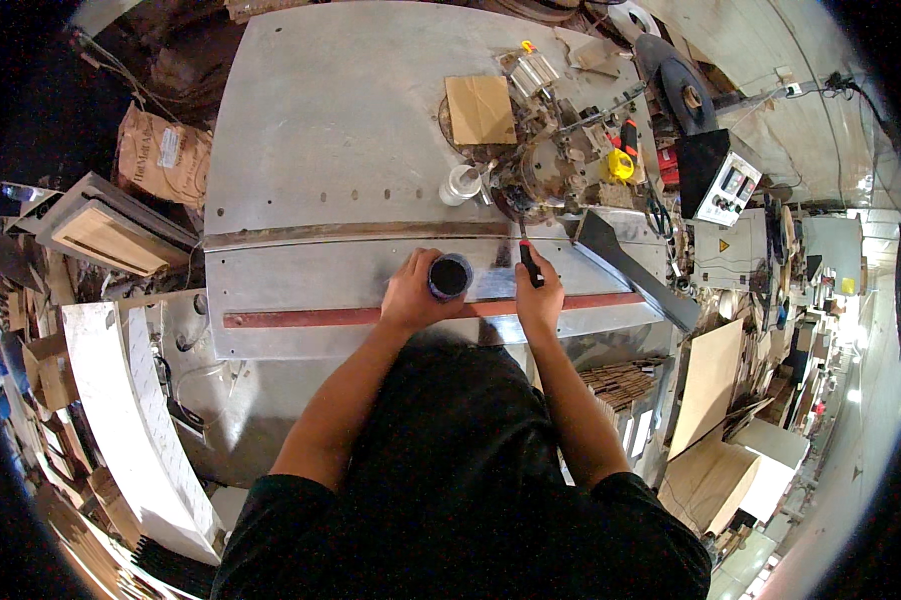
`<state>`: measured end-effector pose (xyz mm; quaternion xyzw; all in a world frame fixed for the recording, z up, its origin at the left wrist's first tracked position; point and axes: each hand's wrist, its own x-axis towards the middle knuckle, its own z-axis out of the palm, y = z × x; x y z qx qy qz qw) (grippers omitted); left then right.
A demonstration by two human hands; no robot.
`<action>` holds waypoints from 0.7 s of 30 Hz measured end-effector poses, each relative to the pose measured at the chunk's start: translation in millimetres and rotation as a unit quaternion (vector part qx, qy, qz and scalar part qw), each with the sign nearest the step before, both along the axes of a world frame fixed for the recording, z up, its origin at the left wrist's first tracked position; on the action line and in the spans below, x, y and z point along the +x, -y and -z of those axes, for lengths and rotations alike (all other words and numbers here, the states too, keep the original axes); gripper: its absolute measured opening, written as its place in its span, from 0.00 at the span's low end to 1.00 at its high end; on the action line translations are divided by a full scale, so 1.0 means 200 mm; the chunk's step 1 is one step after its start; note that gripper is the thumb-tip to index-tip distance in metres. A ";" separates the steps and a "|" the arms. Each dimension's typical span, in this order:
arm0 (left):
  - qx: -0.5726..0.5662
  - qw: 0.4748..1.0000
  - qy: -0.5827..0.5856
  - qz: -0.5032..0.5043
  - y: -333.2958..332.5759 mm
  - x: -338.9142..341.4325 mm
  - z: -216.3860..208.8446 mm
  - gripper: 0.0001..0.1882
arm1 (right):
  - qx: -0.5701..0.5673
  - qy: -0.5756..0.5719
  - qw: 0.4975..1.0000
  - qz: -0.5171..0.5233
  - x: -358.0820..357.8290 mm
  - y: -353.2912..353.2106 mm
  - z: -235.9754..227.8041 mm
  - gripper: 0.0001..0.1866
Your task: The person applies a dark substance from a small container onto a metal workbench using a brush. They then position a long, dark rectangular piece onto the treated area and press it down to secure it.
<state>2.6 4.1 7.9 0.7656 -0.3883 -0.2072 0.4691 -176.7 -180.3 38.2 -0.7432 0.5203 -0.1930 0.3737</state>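
Left hand [409, 292] fingers were wrapped round the dark-mouthed cup [451, 277], centre frame, over the bench [311, 130]. Right hand [542, 297] fingers gripped the red-and-black-handled tool [530, 266], right of the cup, apart; its long axis ran up-frame, leaning slightly left.

Dark-mouthed cup [451, 275], red-and-black-handled tool [531, 266]
Held just beyond the red strip [316, 318], with mouth upward and shaft pointing away from it.
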 end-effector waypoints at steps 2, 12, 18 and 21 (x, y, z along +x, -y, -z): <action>0.001 1.000 0.001 0.001 0.00 0.00 -0.01 0.43 | -0.009 0.020 1.000 -0.017 0.01 0.02 0.02 0.25; -0.017 1.000 0.024 -0.004 0.01 0.00 0.01 0.42 | -0.074 -0.048 0.996 -0.020 0.22 0.09 0.08 0.23; -0.023 1.000 0.015 -0.010 0.01 -0.01 0.02 0.41 | -0.080 -0.009 0.997 0.001 0.25 0.09 0.11 0.24; -0.023 1.000 0.017 -0.004 0.01 -0.01 0.02 0.42 | -0.062 0.005 0.998 0.014 0.23 0.10 0.12 0.24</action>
